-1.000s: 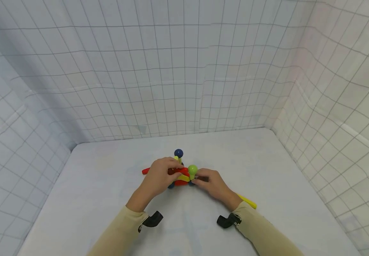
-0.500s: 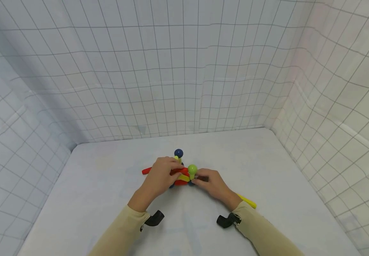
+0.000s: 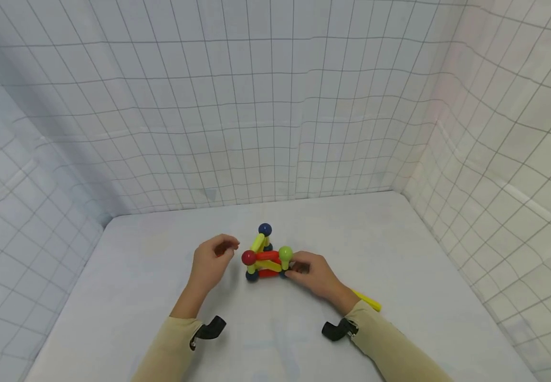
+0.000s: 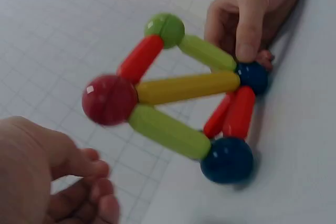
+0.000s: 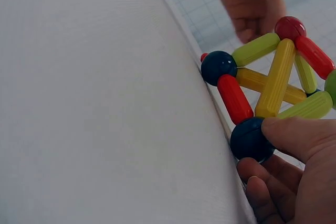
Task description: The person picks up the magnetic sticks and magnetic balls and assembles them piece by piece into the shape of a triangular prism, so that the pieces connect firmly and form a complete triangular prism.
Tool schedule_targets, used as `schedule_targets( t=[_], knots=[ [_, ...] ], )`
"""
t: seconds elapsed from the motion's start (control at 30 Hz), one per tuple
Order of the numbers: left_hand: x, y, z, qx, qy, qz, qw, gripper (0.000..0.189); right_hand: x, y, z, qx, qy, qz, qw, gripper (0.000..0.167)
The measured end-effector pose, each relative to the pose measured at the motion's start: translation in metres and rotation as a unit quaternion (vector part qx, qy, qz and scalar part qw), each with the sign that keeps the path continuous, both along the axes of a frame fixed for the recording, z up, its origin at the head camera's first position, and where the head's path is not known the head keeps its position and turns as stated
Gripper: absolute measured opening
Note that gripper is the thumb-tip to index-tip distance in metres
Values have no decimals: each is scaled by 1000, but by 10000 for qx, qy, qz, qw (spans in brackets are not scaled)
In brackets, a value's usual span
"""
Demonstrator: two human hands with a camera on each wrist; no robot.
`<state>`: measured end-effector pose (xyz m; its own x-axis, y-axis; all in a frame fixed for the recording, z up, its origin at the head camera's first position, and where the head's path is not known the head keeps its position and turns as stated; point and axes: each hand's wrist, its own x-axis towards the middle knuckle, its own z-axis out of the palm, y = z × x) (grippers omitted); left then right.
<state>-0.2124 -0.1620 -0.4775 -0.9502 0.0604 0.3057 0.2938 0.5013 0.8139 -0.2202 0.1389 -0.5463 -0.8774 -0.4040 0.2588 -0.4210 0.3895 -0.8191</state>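
Note:
A frame of magnetic rods and balls stands on the table, its upper front corners a red ball point(image 3: 248, 258) and a light green ball point(image 3: 286, 253). A yellow rod point(image 4: 189, 88) slants from the red ball down to the front right blue ball point(image 5: 252, 139). My right hand point(image 3: 317, 276) pinches that blue ball, thumb on top and fingers beneath. Left of the frame, my left hand point(image 3: 207, 265) hovers apart from it, fingers loosely curled around nothing. Another blue ball point(image 3: 252, 276) forms the lower left corner; one more blue ball point(image 3: 265, 229) tops the back.
Beside my right forearm lies a loose yellow rod point(image 3: 370, 302), partly covered by the wrist. A red rod point(image 3: 221, 248) shows through the gap between my left thumb and fingers. Gridded white cloth walls point(image 3: 275, 132) enclose the white table point(image 3: 351, 228) at the back and sides.
My left hand has let go of the frame and moved left, uncovering the red ball and the lower left blue ball. The right hand keeps its place.

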Motion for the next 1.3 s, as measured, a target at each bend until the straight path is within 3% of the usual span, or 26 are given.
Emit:
schedule_targets(
  t=[0.07,0.13,0.23,0.3,0.47,0.77,1.07,1.3],
  knots=[
    [-1,-6,-12,-298,-763,-196,9964,19,0,0,0,2,22,-20,10000,20],
    [0,-8,-23,-563,-1252,-522,9892,20,1,0,0,-2,38,-28,10000,19],
    [1,-5,-34,-620,-1508,-817,9832,28,0,-1,0,-27,37,-31,10000,18],
    [3,-2,-38,-620,-1471,-828,9837,32,-1,-2,-1,-47,31,-3,10000,17],
    [3,3,-42,-661,-1286,-472,9884,33,-2,-5,0,-46,-11,212,9998,19],
    [-10,9,-48,-448,-1143,-46,9924,36,4,-11,7,60,-239,886,9958,19],
    [-24,17,-50,-290,-1054,-68,9940,33,27,-34,24,872,-303,1259,9877,36],
    [-34,26,-47,-381,-1128,-101,9928,29,35,-45,30,1321,-22,1466,9803,50]
  ],
)
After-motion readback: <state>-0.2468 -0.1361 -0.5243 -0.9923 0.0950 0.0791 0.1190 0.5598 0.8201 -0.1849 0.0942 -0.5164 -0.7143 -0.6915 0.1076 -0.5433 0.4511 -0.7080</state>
